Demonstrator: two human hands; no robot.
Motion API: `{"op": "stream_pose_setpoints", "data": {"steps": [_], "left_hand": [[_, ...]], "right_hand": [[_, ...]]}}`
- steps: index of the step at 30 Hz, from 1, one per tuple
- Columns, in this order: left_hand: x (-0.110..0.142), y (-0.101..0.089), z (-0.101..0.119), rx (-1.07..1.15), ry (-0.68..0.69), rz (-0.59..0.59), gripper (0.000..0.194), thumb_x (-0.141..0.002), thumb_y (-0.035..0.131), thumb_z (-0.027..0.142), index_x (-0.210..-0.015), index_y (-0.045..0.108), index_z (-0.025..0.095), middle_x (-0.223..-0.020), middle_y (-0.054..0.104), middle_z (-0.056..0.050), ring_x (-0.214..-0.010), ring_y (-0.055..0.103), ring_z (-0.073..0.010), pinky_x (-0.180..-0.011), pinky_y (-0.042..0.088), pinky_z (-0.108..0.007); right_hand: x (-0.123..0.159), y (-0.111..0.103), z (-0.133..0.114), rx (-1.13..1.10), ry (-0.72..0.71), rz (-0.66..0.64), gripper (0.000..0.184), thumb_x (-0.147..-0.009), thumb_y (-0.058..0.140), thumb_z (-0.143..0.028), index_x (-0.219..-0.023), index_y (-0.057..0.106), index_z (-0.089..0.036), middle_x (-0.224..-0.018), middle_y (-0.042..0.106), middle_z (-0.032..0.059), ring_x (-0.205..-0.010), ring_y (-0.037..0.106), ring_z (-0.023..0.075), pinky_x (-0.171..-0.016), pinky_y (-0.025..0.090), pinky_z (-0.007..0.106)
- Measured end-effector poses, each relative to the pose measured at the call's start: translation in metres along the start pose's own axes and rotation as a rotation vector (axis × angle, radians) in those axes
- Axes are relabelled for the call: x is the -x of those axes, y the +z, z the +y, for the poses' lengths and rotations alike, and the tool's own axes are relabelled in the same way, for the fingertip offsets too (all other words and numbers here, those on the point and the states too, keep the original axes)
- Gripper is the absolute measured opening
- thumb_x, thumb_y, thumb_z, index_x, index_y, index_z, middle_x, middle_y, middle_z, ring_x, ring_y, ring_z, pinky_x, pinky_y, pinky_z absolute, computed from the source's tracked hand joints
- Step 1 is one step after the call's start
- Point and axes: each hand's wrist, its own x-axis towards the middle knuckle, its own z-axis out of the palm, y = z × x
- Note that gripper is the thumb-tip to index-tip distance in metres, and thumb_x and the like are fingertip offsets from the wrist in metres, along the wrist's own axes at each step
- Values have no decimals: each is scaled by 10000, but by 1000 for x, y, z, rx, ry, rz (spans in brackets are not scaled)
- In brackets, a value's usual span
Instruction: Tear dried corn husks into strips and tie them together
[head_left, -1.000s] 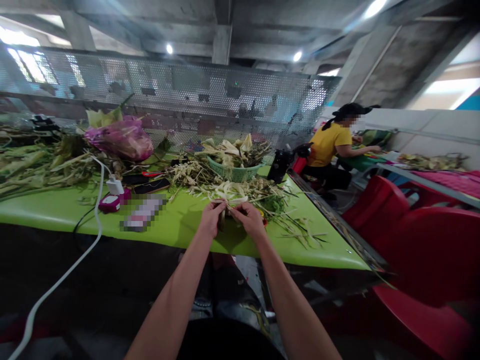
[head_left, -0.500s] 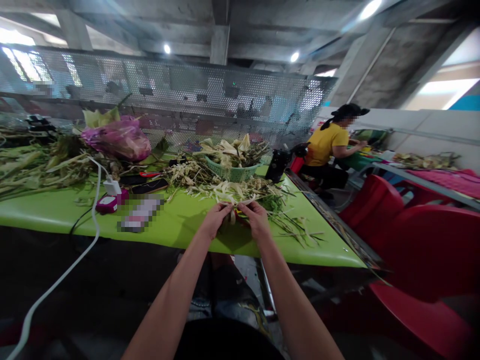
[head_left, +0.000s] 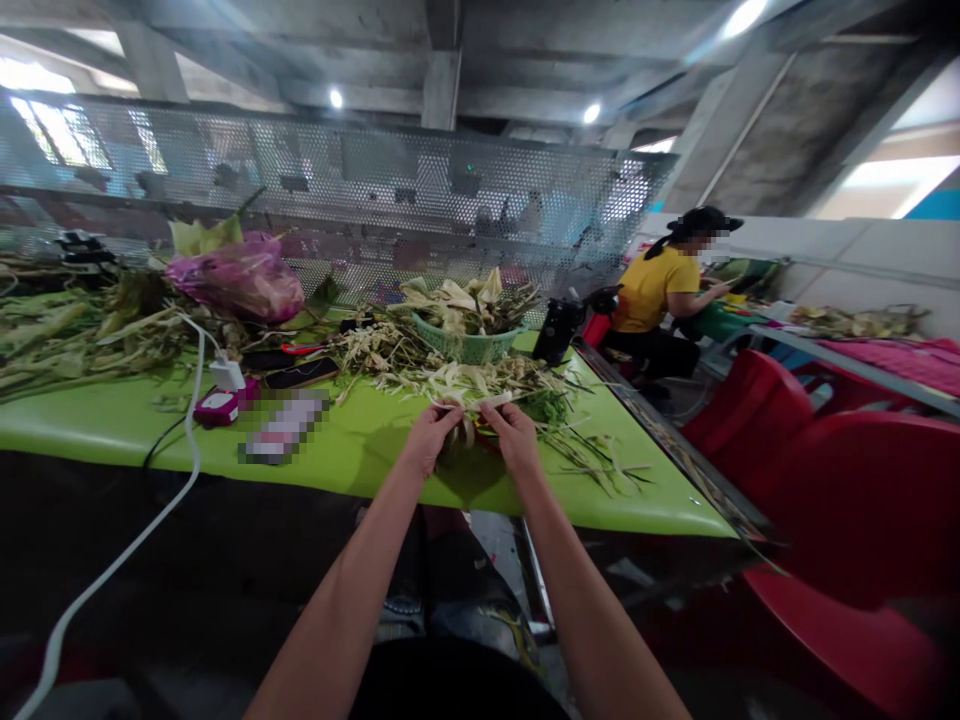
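Note:
My left hand (head_left: pixel 429 437) and my right hand (head_left: pixel 514 434) are close together above the near edge of a bright green table (head_left: pixel 112 420). Both are closed in a pinch on a small bundle of pale leaf strips (head_left: pixel 469 428) held between them. Just behind the hands lies a heap of cut leaves and stems (head_left: pixel 480 385). A green plastic basket (head_left: pixel 469 345) filled with folded leaves stands further back.
A white cable (head_left: pixel 196 400) and charger, a pink device (head_left: pixel 219 405) and a dark phone (head_left: pixel 300 372) lie left of the hands. A pink plastic bag (head_left: pixel 240 275) and more stalks fill the left. Red chairs (head_left: pixel 825 470) stand right. A person in yellow (head_left: pixel 664 290) sits beyond.
Both hands have moved slightly away from me toward the leaf heap and raised the small bundle, with the fingers now pinching its top.

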Motion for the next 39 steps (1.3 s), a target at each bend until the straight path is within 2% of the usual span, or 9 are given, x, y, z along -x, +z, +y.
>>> {"op": "stream_pose_setpoints", "data": {"steps": [3,7,14,17,20,25,29,35,39], "left_hand": [[-1,0,0,35,15,30,364,-570,793,361,-806,584,176,-637,614,43,-575,569,-83,-614,451,-204],[0,2,3,70,20,53,367,-558,800,344,-813,598,174,-673,628,32,-597,571,-90,-607,448,-209],[2,1,5,91,38,23,320,-612,764,361,-840,671,156,-755,664,-13,-684,599,-112,-665,467,-221],[-1,0,3,-32,94,17,275,-624,753,329,-832,676,165,-763,668,-18,-695,601,-119,-691,466,-233],[-7,-1,-1,-182,167,46,177,-638,730,259,-782,679,170,-736,663,-21,-706,596,-140,-713,462,-253],[-7,1,-6,-288,240,60,201,-562,684,40,-692,672,193,-754,663,-32,-802,580,-202,-789,442,-294],[-3,1,-8,-436,367,-6,170,-605,625,24,-599,651,192,-720,638,-38,-764,547,-187,-788,413,-274],[-11,-8,-8,-339,216,92,74,-658,691,191,-728,675,175,-686,634,-5,-654,526,-135,-671,414,-237],[-11,-9,-5,-251,156,72,192,-706,670,298,-849,675,170,-741,670,-20,-677,589,-133,-678,456,-242]], "right_hand": [[4,1,-3,45,12,-104,331,-737,641,-492,-642,625,-176,-554,556,-25,-509,462,115,-499,376,235],[7,5,-6,85,-4,-192,282,-660,721,-444,-678,626,-180,-586,565,-24,-530,465,115,-486,365,225],[7,5,-4,94,-47,-142,222,-687,697,-385,-711,592,-191,-605,541,-28,-560,477,123,-518,391,237],[9,4,-10,106,-87,-69,195,-715,678,-370,-779,613,-198,-675,572,-12,-614,515,139,-574,430,259],[12,5,-19,213,-241,27,173,-743,662,-346,-851,665,-211,-813,591,23,-733,558,165,-658,468,290],[18,12,-25,311,-386,-101,262,-790,630,-293,-1048,670,-269,-951,588,47,-874,581,194,-773,489,329],[22,14,-24,319,-397,-118,108,-789,632,-282,-877,682,-244,-881,600,41,-843,578,194,-779,481,329],[23,12,-22,207,-291,-23,95,-785,630,-302,-819,620,-214,-791,621,24,-729,573,175,-699,469,303],[19,11,-14,170,-235,-12,105,-770,638,-301,-799,615,-203,-744,611,9,-678,556,159,-660,453,287]]}}
